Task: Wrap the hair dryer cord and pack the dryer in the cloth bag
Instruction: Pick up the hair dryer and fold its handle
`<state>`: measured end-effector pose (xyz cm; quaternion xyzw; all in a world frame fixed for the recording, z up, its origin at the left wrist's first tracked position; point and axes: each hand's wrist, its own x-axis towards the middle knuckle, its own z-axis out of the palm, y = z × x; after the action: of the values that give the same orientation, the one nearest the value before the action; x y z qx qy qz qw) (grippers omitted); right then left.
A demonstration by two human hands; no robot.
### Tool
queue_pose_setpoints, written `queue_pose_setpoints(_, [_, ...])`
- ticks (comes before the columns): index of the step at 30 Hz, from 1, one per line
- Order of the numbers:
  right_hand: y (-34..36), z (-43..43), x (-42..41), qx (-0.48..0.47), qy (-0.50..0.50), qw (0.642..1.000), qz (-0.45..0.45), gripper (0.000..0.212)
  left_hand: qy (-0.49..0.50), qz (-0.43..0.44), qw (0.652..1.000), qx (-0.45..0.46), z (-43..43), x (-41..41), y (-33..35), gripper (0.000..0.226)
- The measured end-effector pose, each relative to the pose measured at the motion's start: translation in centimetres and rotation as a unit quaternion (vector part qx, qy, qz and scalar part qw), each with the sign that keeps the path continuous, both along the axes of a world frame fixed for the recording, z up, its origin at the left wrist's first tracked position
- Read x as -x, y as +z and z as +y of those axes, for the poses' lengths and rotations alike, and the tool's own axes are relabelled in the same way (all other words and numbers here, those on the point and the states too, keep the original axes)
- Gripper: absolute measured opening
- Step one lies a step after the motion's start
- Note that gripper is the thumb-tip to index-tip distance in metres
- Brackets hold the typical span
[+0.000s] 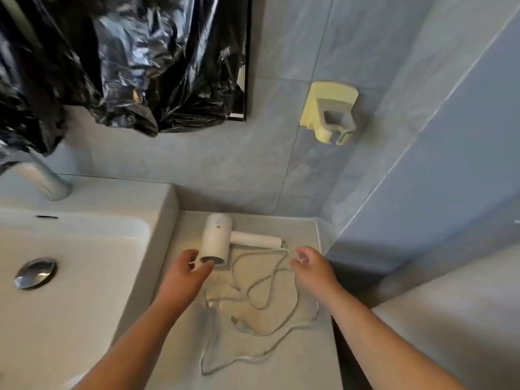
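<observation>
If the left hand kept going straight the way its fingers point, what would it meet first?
The left hand would first meet the white plastic hair dryer, at the open end of its barrel just ahead of the fingertips. Whether they touch it yet is unclear.

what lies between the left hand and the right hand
In the head view, loose loops of the thin white dryer cord, on beige cloth, lie between left hand and right hand.

A small yellow triangular warning sign [217, 227] stands on the barrel of the white hair dryer [215, 240]; nothing on it is legible.
</observation>
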<state>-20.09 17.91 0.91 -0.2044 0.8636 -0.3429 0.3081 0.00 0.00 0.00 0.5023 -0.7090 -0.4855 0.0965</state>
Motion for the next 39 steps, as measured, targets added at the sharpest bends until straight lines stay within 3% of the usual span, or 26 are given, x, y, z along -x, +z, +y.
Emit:
queue_pose_setpoints(3, [-1.5,-3.0,1.9,-0.045,-0.003,0.998,0.044,0.046,0.011,-0.020,1.000,0.010,-2.1,2.7,-1.1,0.061])
queue_pose_setpoints(8, [-4.0,-6.6,3.8,-0.093,0.036,0.995,0.003,0.034,0.013,-0.025,0.997,-0.067,-3.8,5.5,-2.7,0.039])
queue_pose_setpoints(14, [-6.0,-7.8,4.9,-0.081,0.018,0.996,0.011,0.027,0.041,-0.022,0.994,-0.100,-4.9,7.0,-3.8,0.052])
queue_pose_setpoints(20, [-4.3,-7.6,4.2,0.063,-0.103,0.991,-0.056,0.039,0.076,0.013,0.996,-0.053,-5.0,6.5,-2.2,0.037])
queue_pose_setpoints(25, [0.1,-7.5,2.8,0.229,-0.168,0.939,-0.194,0.007,0.116,0.072,0.990,-0.030,-3.9,3.8,1.1,0.052])
queue_pose_setpoints(28, [3.6,-7.1,0.8,0.303,-0.149,0.909,-0.242,0.011,0.141,0.117,0.983,-0.025,-1.8,1.7,4.1,0.050])
queue_pose_setpoints(31, [7.9,-6.7,-1.5,0.369,-0.131,0.894,-0.219,0.011,0.155,0.159,0.975,-0.003,0.5,-0.6,6.8,0.059])
queue_pose_setpoints(34, [12.8,-6.1,-3.7,0.403,-0.061,0.898,-0.166,0.013,0.124,0.189,0.974,0.008,2.6,-2.9,9.5,0.061])
queue_pose_setpoints(36, [16.1,-5.8,-5.1,0.408,0.001,0.906,-0.114,0.016,0.124,0.173,0.977,0.020,3.5,-4.1,11.5,0.076])
queue_pose_setpoints(38, [19.3,-5.4,-6.6,0.398,0.057,0.913,-0.066,0.020,0.134,0.123,0.978,0.103,4.1,-5.2,14.0,0.101])
queue_pose_setpoints(39, [20.8,-5.2,-7.4,0.395,0.082,0.913,-0.052,0.020,0.119,0.111,0.972,0.167,4.5,-5.7,15.5,0.099])
